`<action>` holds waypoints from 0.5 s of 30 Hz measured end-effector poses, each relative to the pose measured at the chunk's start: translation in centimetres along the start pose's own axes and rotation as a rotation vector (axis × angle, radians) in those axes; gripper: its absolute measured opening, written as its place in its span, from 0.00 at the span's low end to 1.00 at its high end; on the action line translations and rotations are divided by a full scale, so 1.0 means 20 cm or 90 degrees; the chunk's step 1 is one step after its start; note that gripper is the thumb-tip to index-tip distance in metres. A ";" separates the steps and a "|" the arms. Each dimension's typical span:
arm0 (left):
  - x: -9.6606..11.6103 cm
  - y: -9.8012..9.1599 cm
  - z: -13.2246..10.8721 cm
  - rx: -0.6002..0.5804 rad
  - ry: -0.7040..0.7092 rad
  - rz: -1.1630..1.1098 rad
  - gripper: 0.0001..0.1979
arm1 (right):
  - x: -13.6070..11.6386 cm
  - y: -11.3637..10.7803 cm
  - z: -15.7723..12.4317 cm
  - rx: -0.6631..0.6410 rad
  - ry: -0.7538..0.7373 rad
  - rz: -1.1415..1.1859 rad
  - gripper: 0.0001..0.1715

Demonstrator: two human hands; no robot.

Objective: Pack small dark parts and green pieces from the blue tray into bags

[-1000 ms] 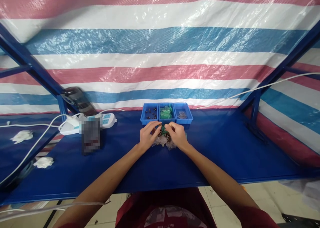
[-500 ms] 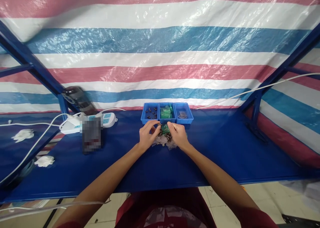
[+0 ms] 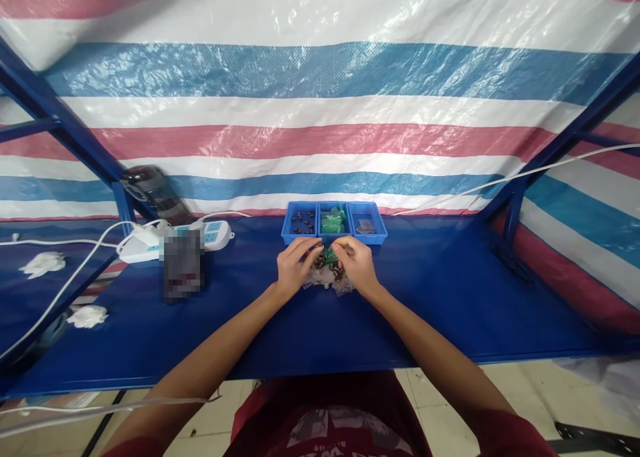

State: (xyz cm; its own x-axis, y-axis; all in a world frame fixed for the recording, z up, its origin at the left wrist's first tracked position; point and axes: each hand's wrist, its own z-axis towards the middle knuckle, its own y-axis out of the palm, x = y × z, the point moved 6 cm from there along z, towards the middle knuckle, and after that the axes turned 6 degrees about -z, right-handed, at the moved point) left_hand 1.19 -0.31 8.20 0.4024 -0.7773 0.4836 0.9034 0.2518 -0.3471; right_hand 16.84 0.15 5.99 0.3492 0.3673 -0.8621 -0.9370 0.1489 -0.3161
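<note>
My left hand (image 3: 294, 267) is at the left edge of a pile of small parts (image 3: 327, 274) on the blue table. Its thumb and fingers are pinched together; whatever is between them is too small to name. Across the pile, my right hand (image 3: 358, 267) has its fingers curled in towards the thumb, and their contents are hidden. Dark brassy pieces, green pieces and clear plastic bits make up the pile. Just behind stand three joined blue bins: the left bin (image 3: 283, 233) has several small dark parts, the middle bin (image 3: 333, 205) green pieces, the right bin (image 3: 384, 233) thin clear pieces.
A white power strip (image 3: 218, 235) with cables lies at the left, a blurred dark object (image 3: 183, 263) in front of it. A dark bottle-like object (image 3: 156, 193) leans behind. Crumpled white tissues (image 3: 89, 316) are farther left. Blue frame posts (image 3: 510, 213) and a striped sheet (image 3: 320, 137) enclose the table.
My right hand's fingers have shifted slightly over the pile. My left hand has stayed nearly in place, still pinched. The whole view has tilted a little.
</note>
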 end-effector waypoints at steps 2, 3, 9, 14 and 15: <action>-0.01 0.00 0.00 -0.008 0.005 -0.004 0.09 | 0.00 0.00 0.00 0.000 -0.008 -0.010 0.14; -0.01 0.00 0.00 -0.016 0.004 -0.008 0.09 | -0.01 0.01 0.00 0.002 -0.014 -0.015 0.14; -0.04 0.03 -0.01 -0.061 -0.001 -0.023 0.09 | -0.05 -0.01 0.01 0.014 -0.049 -0.046 0.14; -0.06 0.06 -0.02 -0.096 -0.014 -0.023 0.12 | -0.07 -0.01 -0.01 -0.010 -0.087 -0.047 0.15; -0.06 0.06 -0.02 -0.103 -0.013 -0.022 0.12 | -0.07 0.00 -0.01 -0.020 -0.094 -0.039 0.15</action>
State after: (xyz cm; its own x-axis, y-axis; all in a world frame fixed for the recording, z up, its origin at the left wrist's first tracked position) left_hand 1.74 0.70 6.95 0.3759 -0.7717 0.5130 0.8819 0.1280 -0.4536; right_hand 16.33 -0.59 7.20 0.4015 0.4898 -0.7739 -0.9130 0.1467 -0.3808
